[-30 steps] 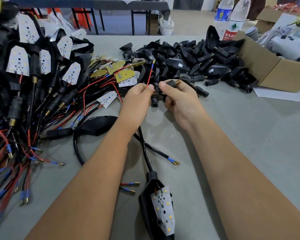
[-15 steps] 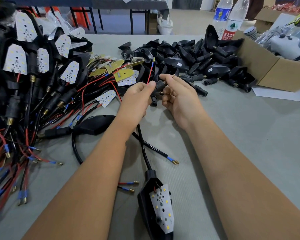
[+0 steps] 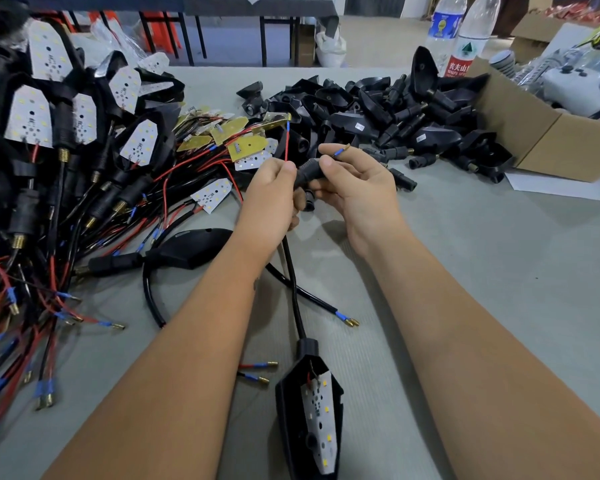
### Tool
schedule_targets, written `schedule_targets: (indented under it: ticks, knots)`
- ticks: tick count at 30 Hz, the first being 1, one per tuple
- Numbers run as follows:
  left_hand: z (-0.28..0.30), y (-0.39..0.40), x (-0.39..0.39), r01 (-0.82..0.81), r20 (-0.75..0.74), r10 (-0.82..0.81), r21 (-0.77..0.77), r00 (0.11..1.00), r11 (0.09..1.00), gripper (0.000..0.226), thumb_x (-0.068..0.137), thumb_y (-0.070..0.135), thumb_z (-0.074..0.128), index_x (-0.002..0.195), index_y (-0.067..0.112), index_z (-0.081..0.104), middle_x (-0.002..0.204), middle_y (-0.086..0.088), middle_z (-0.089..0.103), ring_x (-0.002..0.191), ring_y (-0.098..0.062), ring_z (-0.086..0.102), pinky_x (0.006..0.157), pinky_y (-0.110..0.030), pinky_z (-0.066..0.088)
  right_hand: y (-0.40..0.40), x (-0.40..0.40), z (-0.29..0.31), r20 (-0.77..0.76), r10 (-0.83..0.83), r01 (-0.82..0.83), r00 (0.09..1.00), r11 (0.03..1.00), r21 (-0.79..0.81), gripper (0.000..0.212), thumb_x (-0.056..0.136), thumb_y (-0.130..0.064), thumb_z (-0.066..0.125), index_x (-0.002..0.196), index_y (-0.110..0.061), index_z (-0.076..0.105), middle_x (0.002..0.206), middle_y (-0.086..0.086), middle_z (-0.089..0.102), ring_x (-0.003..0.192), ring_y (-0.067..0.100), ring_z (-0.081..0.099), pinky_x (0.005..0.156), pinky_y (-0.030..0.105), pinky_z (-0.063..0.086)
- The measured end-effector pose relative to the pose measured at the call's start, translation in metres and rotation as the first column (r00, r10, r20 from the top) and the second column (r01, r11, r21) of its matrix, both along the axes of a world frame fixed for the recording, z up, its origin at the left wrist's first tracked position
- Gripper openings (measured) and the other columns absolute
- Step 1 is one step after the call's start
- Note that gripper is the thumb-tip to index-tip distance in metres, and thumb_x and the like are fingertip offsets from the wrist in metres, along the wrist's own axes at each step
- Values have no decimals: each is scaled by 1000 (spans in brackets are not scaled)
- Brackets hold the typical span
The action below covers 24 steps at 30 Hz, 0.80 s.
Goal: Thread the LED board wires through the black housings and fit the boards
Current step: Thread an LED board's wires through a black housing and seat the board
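Observation:
My left hand [image 3: 272, 192] pinches a thin red wire [image 3: 287, 142] that stands upright from my fingers. My right hand [image 3: 355, 188] grips a small black rubber sleeve [image 3: 307, 172] between thumb and fingers, and a blue-tipped wire with a brass terminal [image 3: 340, 150] pokes out above its forefinger. A black sheathed cable [image 3: 291, 275] runs from my hands down to a black housing [image 3: 288, 410] with a white LED board [image 3: 319, 420] seated in it, lying near the front edge. Loose LED boards [image 3: 246, 147] lie behind my left hand.
Finished housings with boards and tangled red and black wires [image 3: 59, 174] fill the left side. A heap of empty black housings [image 3: 388, 119] lies at the back. A cardboard box [image 3: 541, 133] and two water bottles [image 3: 465, 36] stand at the right rear. Another housing [image 3: 191, 247] lies beside my left forearm.
The black sleeve has slid further along the wires between my hands. The blue-tipped terminal now sticks out past my right forefinger. Both hands have risen slightly.

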<state>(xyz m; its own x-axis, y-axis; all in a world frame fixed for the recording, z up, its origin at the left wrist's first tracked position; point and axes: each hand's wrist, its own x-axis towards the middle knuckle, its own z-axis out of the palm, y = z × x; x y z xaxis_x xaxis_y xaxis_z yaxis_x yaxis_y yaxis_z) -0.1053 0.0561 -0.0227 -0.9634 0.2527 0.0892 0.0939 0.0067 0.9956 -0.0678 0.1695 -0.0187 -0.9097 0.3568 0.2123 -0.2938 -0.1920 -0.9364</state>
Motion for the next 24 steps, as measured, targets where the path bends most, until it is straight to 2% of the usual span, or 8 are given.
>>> schedule_targets:
  ticks: [2, 5, 8, 11, 14, 17, 21, 24]
  knots:
    - [3, 0, 1, -53, -35, 53, 19, 998, 998, 24, 103, 18, 40, 83, 21, 52, 71, 4, 57, 57, -8, 50, 53, -25, 44, 1, 0, 0, 25, -28, 28, 999, 1000, -13, 15, 94, -3, 59, 93, -15, 68, 74, 2, 65, 64, 16, 59, 67, 26, 52]
    - [8, -4, -1, -105, -7, 108, 189, 994, 976, 25, 102, 12, 42, 89, 22, 61, 88, 1, 65, 79, -10, 61, 75, -31, 54, 5, -1, 0, 69, -41, 46, 997, 997, -69, 16, 95, -4, 56, 92, -14, 67, 69, -2, 63, 61, 15, 57, 63, 24, 51]
    - [12, -12, -2, -104, 44, 94, 378, 995, 920, 25, 104, 15, 41, 96, 22, 63, 79, 4, 68, 76, -10, 64, 76, -28, 54, 5, -2, -1, 86, -43, 50, 995, 996, -79, 17, 96, -2, 55, 91, -13, 66, 69, -2, 61, 61, 15, 56, 62, 23, 49]
    - [13, -18, -4, -126, 51, 116, 434, 992, 892, 22, 103, 13, 44, 101, 18, 66, 78, 6, 65, 73, -8, 62, 76, -24, 52, 4, -1, -2, 95, -46, 54, 994, 996, -75, 18, 96, -1, 54, 91, -13, 66, 71, 0, 63, 63, 17, 57, 63, 23, 49]
    - [11, -20, -7, -181, 33, 183, 385, 983, 905, 21, 101, 6, 46, 103, 13, 65, 78, 3, 65, 71, -7, 62, 77, -22, 53, 4, 0, 0, 104, -59, 71, 993, 991, -113, 18, 96, -1, 53, 91, -13, 66, 72, 0, 65, 64, 17, 59, 66, 24, 51]
    - [10, -21, -7, -219, -20, 234, 281, 972, 934, 21, 98, 3, 51, 108, 20, 59, 73, 2, 68, 61, -6, 62, 67, -20, 53, 4, 1, 1, 103, -64, 80, 993, 984, -156, 20, 97, -2, 52, 90, -15, 65, 81, 3, 66, 66, 17, 59, 70, 25, 52]
    - [7, -20, -6, -238, -121, 244, 58, 962, 970, 24, 93, 2, 53, 89, 24, 64, 69, 4, 68, 56, -3, 59, 61, -22, 49, 6, 2, 2, 110, -61, 84, 992, 973, -216, 19, 98, -2, 51, 95, -15, 64, 88, 3, 68, 67, 16, 60, 77, 27, 53]
    - [5, -17, -2, -239, -236, 231, -9, 944, 971, 20, 93, 2, 53, 101, 20, 57, 77, 2, 71, 57, 0, 61, 59, -17, 48, 8, 1, 2, 120, -62, 91, 991, 962, -256, 18, 98, -3, 51, 97, -14, 65, 90, 4, 68, 66, 14, 61, 77, 26, 55]
